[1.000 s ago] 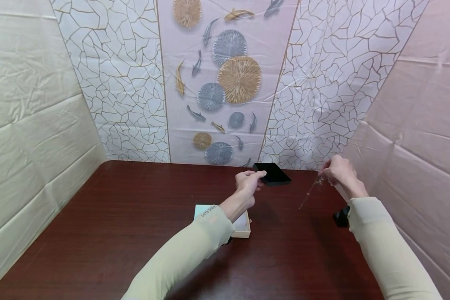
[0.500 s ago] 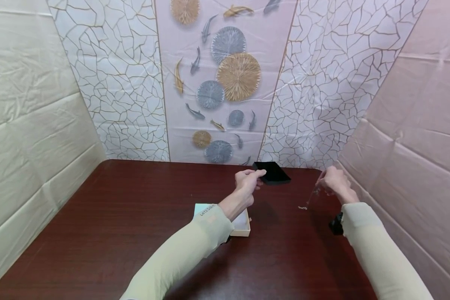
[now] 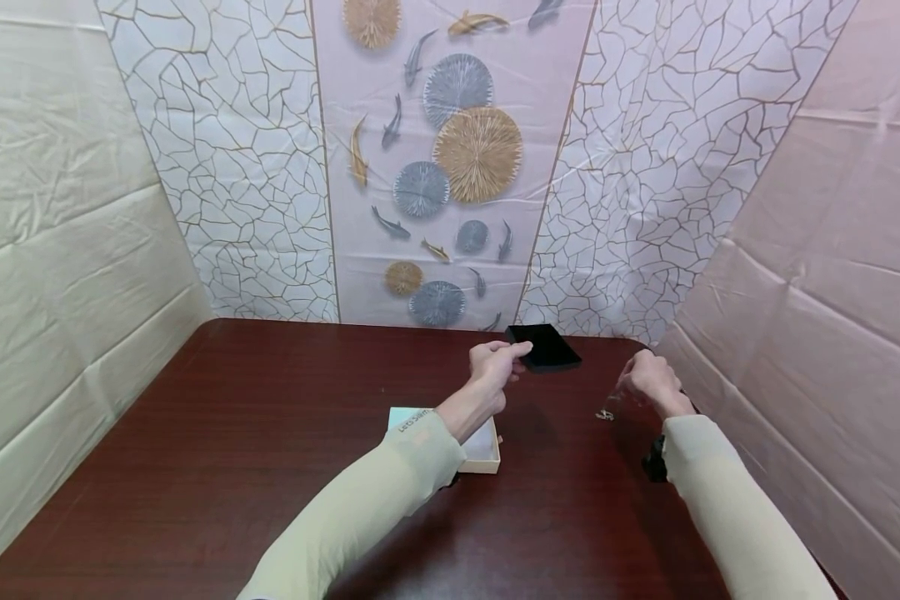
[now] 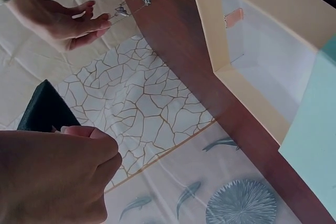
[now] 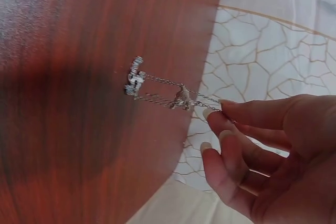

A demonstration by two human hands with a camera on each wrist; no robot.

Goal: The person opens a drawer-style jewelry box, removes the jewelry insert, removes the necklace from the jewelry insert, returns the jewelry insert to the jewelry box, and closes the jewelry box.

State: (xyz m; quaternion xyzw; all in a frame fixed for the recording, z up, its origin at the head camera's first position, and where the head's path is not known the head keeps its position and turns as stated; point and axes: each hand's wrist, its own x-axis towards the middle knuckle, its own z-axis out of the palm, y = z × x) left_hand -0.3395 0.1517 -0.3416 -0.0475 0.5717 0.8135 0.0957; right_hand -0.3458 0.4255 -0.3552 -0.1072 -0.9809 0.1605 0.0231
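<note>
My right hand (image 3: 648, 379) pinches a fine silver chain necklace (image 5: 181, 97) between thumb and fingertips, low over the right side of the table. The necklace hangs doubled from the fingers, with a small ornament partway along and a lettered pendant (image 5: 135, 80) at its far end. In the left wrist view the right hand (image 4: 68, 24) and necklace (image 4: 122, 11) show at the upper left. My left hand (image 3: 495, 371) grips a flat, square black pad (image 3: 546, 348) by its near left edge, thumb on top, above the back of the table. The pad looks velvety.
Under my left forearm stands a cream box (image 3: 482, 465) with a white inside, partly hidden by the sleeve. A mint-green lid or flap (image 4: 312, 135) covers one side of it. Fabric walls enclose the dark red wooden table (image 3: 270, 400) at the back and both sides.
My right hand has moved lower and to the left, bringing the necklace closer to the table; its end, stretched out on a slant before, now appears bunched. The left hand and black pad have stayed put.
</note>
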